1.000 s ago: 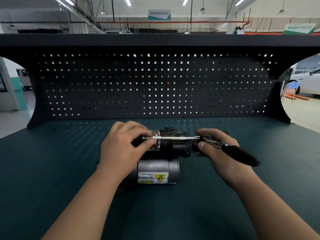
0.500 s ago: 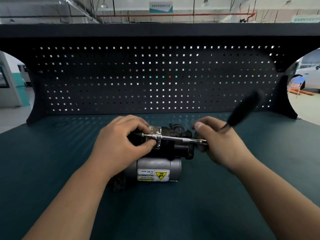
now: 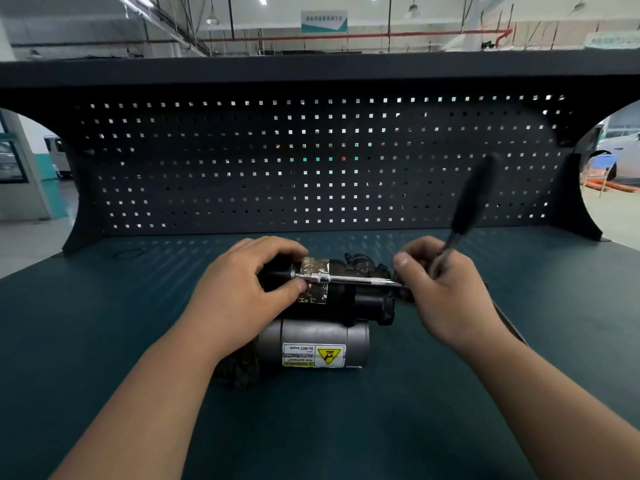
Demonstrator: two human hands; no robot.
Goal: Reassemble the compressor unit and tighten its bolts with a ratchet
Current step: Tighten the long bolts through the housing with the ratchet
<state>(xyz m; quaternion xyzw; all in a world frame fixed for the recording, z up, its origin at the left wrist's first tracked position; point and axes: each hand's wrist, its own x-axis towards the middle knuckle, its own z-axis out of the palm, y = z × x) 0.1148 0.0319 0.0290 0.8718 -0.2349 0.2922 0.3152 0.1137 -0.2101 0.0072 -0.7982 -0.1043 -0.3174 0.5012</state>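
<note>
Two hands on one tool. Left hand (image 3: 242, 296) curled at the left end of the compressor (image 3: 322, 341), thumb and fingers pinching the bar tip of the ratchet (image 3: 349, 279). Right hand (image 3: 446, 296) clenched round the ratchet's head, black handle tilted up beyond it, blurred. Compressor lying on the counter (image 3: 104, 341), between and just below both hands.

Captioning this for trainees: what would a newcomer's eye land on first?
The two hands meeting over the compressor unit at centre: the left hand pinches a chrome extension bar lying across it, the right hand grips the ratchet, its black handle blurred, pointing up. Then the yellow warning label on its grey body.
</note>
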